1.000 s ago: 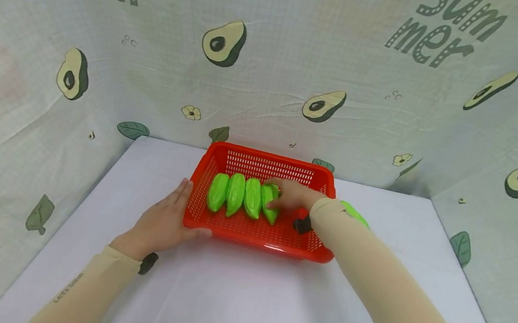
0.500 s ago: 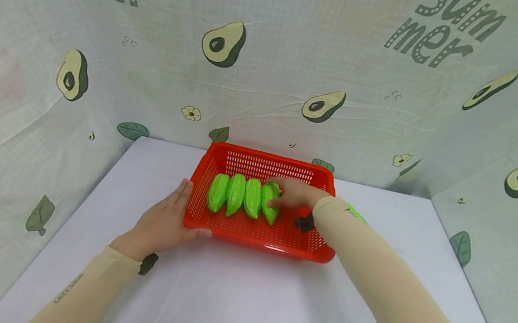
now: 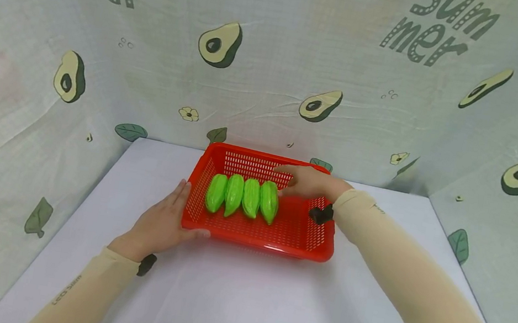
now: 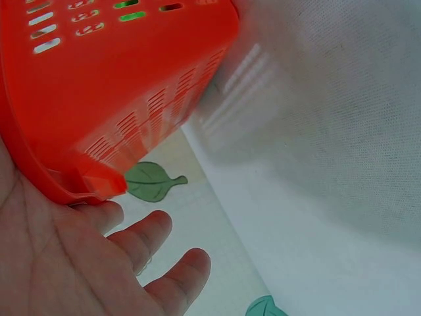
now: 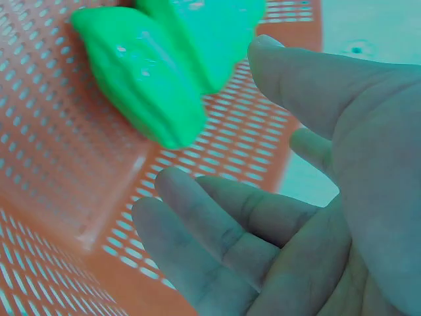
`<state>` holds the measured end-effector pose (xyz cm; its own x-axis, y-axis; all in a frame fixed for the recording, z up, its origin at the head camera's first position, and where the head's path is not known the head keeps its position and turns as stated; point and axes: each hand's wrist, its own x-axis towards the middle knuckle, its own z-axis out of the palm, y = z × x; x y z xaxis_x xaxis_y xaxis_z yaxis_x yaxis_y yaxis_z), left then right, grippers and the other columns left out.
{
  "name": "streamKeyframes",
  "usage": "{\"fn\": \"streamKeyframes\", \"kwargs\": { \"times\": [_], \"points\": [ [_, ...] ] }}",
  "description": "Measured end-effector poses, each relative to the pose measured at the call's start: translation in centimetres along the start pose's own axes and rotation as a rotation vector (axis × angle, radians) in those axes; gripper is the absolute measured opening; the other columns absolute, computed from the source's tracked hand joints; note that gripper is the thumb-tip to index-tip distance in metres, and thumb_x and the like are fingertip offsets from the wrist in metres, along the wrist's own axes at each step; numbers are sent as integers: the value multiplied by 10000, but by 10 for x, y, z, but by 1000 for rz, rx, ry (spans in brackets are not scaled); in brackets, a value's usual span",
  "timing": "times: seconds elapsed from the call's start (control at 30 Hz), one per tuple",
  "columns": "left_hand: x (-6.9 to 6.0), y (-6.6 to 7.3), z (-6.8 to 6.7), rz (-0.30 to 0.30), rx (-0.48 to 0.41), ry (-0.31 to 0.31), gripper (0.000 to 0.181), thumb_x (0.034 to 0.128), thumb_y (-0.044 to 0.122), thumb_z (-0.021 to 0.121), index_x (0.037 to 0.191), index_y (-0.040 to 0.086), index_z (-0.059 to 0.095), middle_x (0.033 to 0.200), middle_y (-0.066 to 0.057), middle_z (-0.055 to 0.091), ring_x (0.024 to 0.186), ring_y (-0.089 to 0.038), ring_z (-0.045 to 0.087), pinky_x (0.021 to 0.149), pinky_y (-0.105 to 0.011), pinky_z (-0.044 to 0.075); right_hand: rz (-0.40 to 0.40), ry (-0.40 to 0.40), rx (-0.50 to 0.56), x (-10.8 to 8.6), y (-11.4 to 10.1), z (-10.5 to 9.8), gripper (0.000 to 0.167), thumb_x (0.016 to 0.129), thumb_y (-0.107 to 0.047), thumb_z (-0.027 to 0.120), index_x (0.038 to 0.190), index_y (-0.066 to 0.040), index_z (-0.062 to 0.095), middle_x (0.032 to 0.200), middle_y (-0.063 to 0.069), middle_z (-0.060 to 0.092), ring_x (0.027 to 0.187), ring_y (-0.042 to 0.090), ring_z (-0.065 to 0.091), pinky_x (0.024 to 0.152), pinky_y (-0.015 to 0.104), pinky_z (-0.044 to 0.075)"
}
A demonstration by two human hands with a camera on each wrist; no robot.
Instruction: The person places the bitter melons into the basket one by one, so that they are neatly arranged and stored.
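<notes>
Several green bitter melons [image 3: 234, 196] lie side by side in the left and middle part of a red plastic basket [image 3: 248, 235]. My right hand [image 3: 308, 182] hovers inside the basket, just right of the rightmost bitter melon [image 3: 268, 202]. In the right wrist view its fingers [image 5: 223, 257] are spread, with nothing between them and the thumb. My left hand [image 3: 161, 225] rests against the basket's front left corner, fingers straight along the left side and thumb along the front rim. The palm [image 4: 39, 263] touches the rim in the left wrist view.
The basket stands on a white-covered table [image 3: 228, 302] near its back edge. Patterned cloth [image 3: 272, 74] with avocado prints closes off the back and sides. My right forearm [image 3: 403, 272] crosses over the basket's right wall.
My right hand has let go of the rightmost bitter melon and moved up and right. A green thing outside the basket, glimpsed earlier, is now behind the forearm. The left hand stays put.
</notes>
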<state>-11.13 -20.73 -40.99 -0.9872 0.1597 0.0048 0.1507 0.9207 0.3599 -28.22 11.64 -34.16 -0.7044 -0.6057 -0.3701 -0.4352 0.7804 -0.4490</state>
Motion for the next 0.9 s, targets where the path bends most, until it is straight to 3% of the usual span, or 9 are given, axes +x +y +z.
{"fn": "streamKeyframes", "kwargs": {
  "times": [0.23, 0.37, 0.5, 0.9],
  "points": [
    [-1, 0, 0, 5, -2, 3, 1302, 750, 852, 546, 1558, -74, 115, 1618, -258, 141, 1445, -448, 236, 1071, -560, 377, -90, 69, 38, -32, 0, -24, 694, 943, -260, 710, 1543, -138, 384, 1420, 195, 531, 1249, 340, 555, 984, 485, 492],
    [0, -1, 1, -5, -1, -6, 1320, 736, 873, 530, 1564, -60, 100, 1627, -242, 124, 1456, -431, 224, 1076, -547, 376, -113, 126, 79, -57, 7, -33, 676, 944, -227, 714, 1535, -152, 394, 1389, 213, 551, 1138, 323, 629, 926, 468, 531],
    [0, -1, 1, -7, 0, -4, 1331, 727, 885, 520, 1564, -60, 100, 1626, -243, 124, 1453, -434, 229, 1072, -551, 379, -90, 175, 127, -82, 20, -37, 664, 947, -222, 712, 1530, -166, 399, 1373, 191, 564, 1041, 285, 666, 827, 419, 580],
    [-1, 0, -1, -5, -3, -5, 1307, 746, 857, 543, 1559, -71, 112, 1620, -254, 137, 1448, -444, 233, 1069, -564, 378, -6, 253, 146, -139, 79, -25, 631, 967, -257, 683, 1523, -160, 401, 1388, 191, 543, 1157, 376, 587, 829, 461, 577]
  ]
}}
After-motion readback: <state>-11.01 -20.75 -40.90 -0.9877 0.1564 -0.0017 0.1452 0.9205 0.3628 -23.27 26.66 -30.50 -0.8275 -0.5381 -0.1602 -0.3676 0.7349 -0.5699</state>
